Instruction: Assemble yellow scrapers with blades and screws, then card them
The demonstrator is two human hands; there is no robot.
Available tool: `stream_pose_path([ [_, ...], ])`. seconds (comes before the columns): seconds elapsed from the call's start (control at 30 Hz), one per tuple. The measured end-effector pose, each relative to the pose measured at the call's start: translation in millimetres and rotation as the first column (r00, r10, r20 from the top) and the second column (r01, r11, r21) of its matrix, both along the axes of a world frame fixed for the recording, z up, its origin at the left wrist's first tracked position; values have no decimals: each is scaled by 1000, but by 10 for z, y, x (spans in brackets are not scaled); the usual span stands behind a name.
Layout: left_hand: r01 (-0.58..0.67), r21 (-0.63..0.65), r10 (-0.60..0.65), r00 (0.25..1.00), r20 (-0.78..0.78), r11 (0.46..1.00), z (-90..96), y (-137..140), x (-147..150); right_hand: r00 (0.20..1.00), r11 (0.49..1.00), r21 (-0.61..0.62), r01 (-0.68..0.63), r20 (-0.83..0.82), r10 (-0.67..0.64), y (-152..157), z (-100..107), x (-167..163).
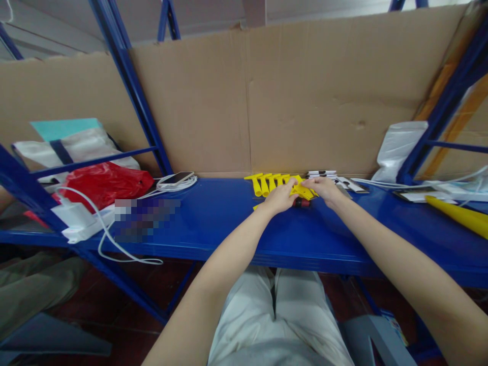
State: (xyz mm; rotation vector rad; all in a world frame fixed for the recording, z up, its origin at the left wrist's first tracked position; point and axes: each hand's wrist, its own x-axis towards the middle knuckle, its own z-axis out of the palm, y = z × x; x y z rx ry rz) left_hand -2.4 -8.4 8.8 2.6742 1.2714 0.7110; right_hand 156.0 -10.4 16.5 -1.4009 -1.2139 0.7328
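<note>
On my feed, the right hand (322,188) pinches a yellow piece (305,191); the left hand (281,197) meets it, grip unclear. Beyond the left, yellow tubes (265,187) line up. I judge this two-handed handling, calling next for steady fingertips.

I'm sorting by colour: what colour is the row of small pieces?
The row of small pieces is yellow, clearest in the head view.

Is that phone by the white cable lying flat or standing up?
The phone lies flat: its dark surface faces upward beside coiled white cable.
</note>
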Motion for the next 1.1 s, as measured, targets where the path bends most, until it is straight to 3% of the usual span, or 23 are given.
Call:
stream_pose_path([
  [0.27, 80, 51, -82, 996, 27, 995, -28, 38, 0, 998, 999, 38, 19, 61, -21, 24, -19, 15],
  [0.4, 49, 35, -50, 998, 26, 998, -14, 40, -7, 976, 991, 91, 98, 186, -113, 82, 0, 150],
  [0.47, 26, 22, -27, 999, 29, 999, -1, 35, -15, 914, 972, 153, 181, 339, -223, 119, 14, 295],
  [0.57, 4, 10, -5, 999, 39, 1000, 13, 29, -26, 675, 941, 225, 251, 656, -337, 149, 33, 540],
  [0.67, -8, 10, 7, 999, 41, 1000, 12, 29, -31, 515, 944, 124, 306, 812, -274, 145, 31, 715],
  [0.77, -15, 14, 14, 999, 31, 1000, 3, 36, -32, 416, 927, -18, 375, 897, -151, 142, -6, 789],
  [0.9, -6, 19, 5, 999, 32, 1000, -2, 40, -30, 378, 904, -108, 414, 924, -63, 167, -80, 812],
  [1.1, -1, 5, 1, 999, 36, 1000, 7, 26, -27, 390, 928, -79, 365, 918, -75, 203, -140, 820],
])
